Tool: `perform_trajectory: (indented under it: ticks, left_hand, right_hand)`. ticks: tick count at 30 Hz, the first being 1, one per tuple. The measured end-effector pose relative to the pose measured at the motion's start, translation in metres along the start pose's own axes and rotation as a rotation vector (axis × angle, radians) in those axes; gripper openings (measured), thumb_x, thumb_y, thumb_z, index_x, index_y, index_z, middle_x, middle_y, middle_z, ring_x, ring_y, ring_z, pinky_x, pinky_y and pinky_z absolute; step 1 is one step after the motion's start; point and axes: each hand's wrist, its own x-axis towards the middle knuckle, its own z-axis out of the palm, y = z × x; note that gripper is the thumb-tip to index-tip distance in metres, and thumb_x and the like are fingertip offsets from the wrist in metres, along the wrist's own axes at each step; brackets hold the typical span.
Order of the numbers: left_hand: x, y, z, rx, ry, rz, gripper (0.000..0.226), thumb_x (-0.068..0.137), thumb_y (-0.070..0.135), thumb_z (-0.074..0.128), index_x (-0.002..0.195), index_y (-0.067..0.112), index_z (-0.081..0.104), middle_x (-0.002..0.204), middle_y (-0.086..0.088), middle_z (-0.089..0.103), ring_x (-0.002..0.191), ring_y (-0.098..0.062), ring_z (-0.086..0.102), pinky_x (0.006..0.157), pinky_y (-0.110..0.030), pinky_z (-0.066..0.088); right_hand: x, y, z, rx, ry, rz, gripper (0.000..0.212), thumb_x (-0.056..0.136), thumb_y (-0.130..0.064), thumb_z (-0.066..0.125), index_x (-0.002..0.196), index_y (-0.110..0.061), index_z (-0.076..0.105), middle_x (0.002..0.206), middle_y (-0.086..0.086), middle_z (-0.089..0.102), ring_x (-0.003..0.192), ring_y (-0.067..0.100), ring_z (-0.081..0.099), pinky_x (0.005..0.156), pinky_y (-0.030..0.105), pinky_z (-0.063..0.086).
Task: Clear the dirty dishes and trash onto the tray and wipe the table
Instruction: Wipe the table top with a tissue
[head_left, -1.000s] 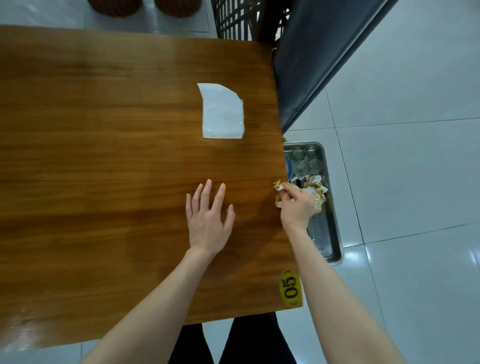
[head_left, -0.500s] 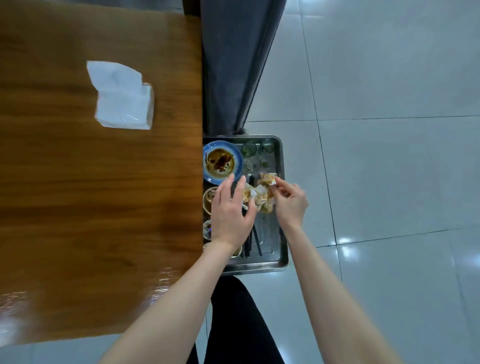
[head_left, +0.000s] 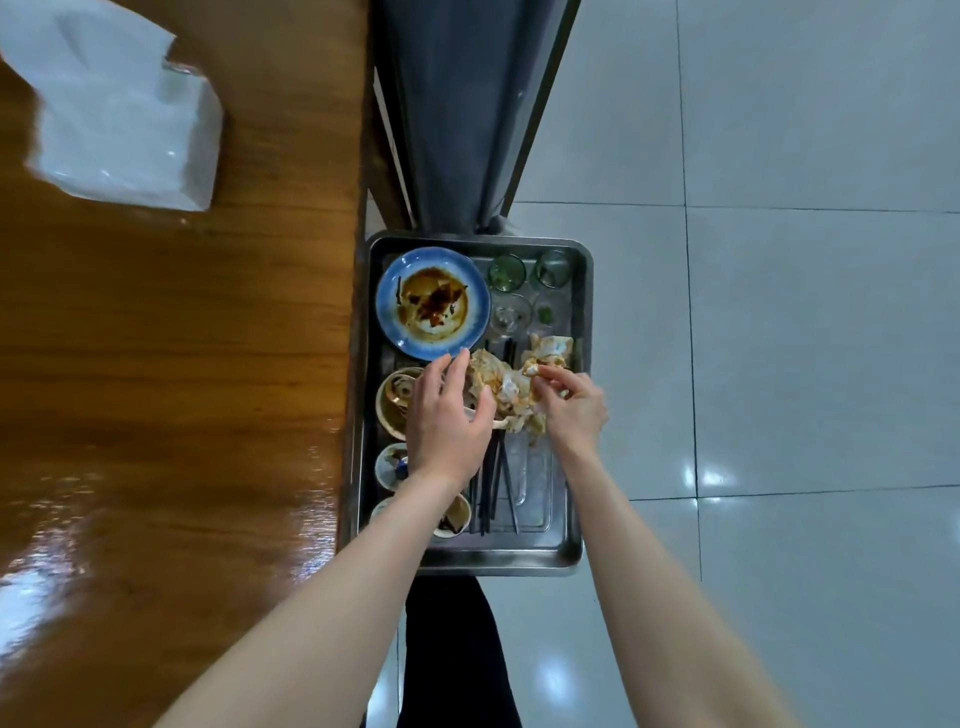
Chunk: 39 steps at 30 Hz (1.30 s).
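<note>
A metal tray (head_left: 581, 395) sits low beside the wooden table (head_left: 171, 364). It holds a dirty blue plate (head_left: 432, 303), small bowls (head_left: 394, 399), several glasses (head_left: 530, 288), dark chopsticks (head_left: 493, 488) and a heap of stained crumpled napkins (head_left: 506, 387). My left hand (head_left: 447, 421) hovers over the bowls with fingers spread, touching the napkin heap. My right hand (head_left: 571, 405) pinches the crumpled napkins over the tray's middle.
A white tissue pack (head_left: 122, 124) lies on the table's far part. A dark grey chair or bench (head_left: 462, 104) stands behind the tray. White floor tiles (head_left: 805, 364) spread to the right. The table surface looks glossy and wet near me.
The view swung right from the table to the tray. My left hand left the tabletop and came over the tray; my right hand carried the soiled napkins down onto it.
</note>
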Motion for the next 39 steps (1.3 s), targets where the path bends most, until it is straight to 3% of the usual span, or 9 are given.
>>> perform_trajectory:
  ticks: [6, 11, 18, 21, 26, 29, 36, 39]
  left_hand:
    - [0.003, -0.002, 0.003, -0.034, 0.039, -0.036, 0.052, 0.097, 0.032, 0.051, 0.145, 0.017, 0.040, 0.146, -0.004, 0.039, 0.133, -0.018, 0.036, 0.108, -0.036, 0.036]
    - [-0.007, 0.003, -0.011, -0.071, 0.057, -0.015, 0.052, 0.097, 0.032, 0.051, 0.145, 0.016, 0.039, 0.145, -0.005, 0.040, 0.132, -0.018, 0.038, 0.105, -0.037, 0.039]
    - [-0.036, 0.024, -0.048, -0.142, 0.115, 0.052, 0.051, 0.097, 0.031, 0.052, 0.145, 0.018, 0.041, 0.144, -0.003, 0.041, 0.132, -0.015, 0.036, 0.102, -0.026, 0.030]
    - [-0.045, 0.031, -0.081, -0.173, 0.171, 0.081, 0.050, 0.097, 0.032, 0.052, 0.144, 0.019, 0.041, 0.143, -0.003, 0.041, 0.132, -0.015, 0.035, 0.103, -0.026, 0.031]
    - [-0.042, 0.025, -0.145, -0.231, 0.310, 0.119, 0.048, 0.096, 0.033, 0.054, 0.142, 0.022, 0.043, 0.140, -0.002, 0.044, 0.127, -0.013, 0.040, 0.101, -0.029, 0.042]
    - [-0.032, 0.015, -0.182, -0.229, 0.386, 0.096, 0.048, 0.097, 0.039, 0.051, 0.143, 0.027, 0.042, 0.142, 0.001, 0.043, 0.129, -0.012, 0.039, 0.097, -0.022, 0.035]
    - [0.018, -0.035, -0.278, -0.156, 0.399, 0.103, 0.049, 0.096, 0.040, 0.052, 0.142, 0.026, 0.042, 0.143, 0.000, 0.042, 0.129, -0.014, 0.039, 0.095, -0.021, 0.032]
    - [0.043, -0.058, -0.309, -0.148, 0.365, 0.146, 0.050, 0.095, 0.039, 0.054, 0.142, 0.025, 0.043, 0.141, 0.000, 0.043, 0.127, -0.013, 0.040, 0.094, -0.021, 0.032]
  right_hand:
    - [0.005, 0.010, 0.005, -0.007, -0.038, 0.001, 0.015, 0.085, -0.022, 0.071, 0.099, -0.024, 0.075, 0.095, -0.004, 0.063, 0.103, 0.024, 0.057, 0.098, 0.050, 0.038]
    - [-0.008, 0.000, -0.007, 0.055, -0.031, 0.019, 0.014, 0.086, -0.016, 0.070, 0.100, -0.017, 0.074, 0.104, 0.004, 0.068, 0.105, 0.024, 0.060, 0.099, 0.049, 0.041]
    - [-0.038, -0.039, -0.024, 0.152, -0.018, -0.039, 0.018, 0.088, -0.013, 0.067, 0.106, -0.009, 0.072, 0.104, 0.010, 0.070, 0.095, 0.017, 0.065, 0.082, 0.024, 0.053]
    - [-0.058, -0.074, -0.023, 0.191, -0.024, -0.101, 0.021, 0.088, -0.017, 0.068, 0.108, -0.009, 0.071, 0.104, 0.008, 0.070, 0.096, 0.018, 0.065, 0.086, 0.029, 0.054]
    - [-0.090, -0.138, -0.004, 0.256, -0.046, -0.237, 0.024, 0.087, -0.021, 0.070, 0.108, -0.011, 0.071, 0.098, 0.000, 0.070, 0.094, 0.013, 0.066, 0.083, 0.025, 0.054]
    - [-0.105, -0.170, 0.017, 0.286, -0.049, -0.279, 0.024, 0.087, -0.021, 0.070, 0.108, -0.009, 0.071, 0.096, 0.000, 0.071, 0.091, 0.013, 0.067, 0.082, 0.027, 0.055]
    - [-0.139, -0.237, 0.093, 0.257, -0.026, -0.367, 0.026, 0.089, -0.029, 0.066, 0.113, -0.018, 0.068, 0.095, -0.019, 0.062, 0.085, -0.009, 0.056, 0.070, 0.000, 0.043]
    - [-0.150, -0.259, 0.126, 0.263, 0.007, -0.344, 0.030, 0.089, -0.032, 0.067, 0.115, -0.019, 0.067, 0.096, -0.018, 0.062, 0.087, -0.006, 0.055, 0.068, 0.002, 0.041]
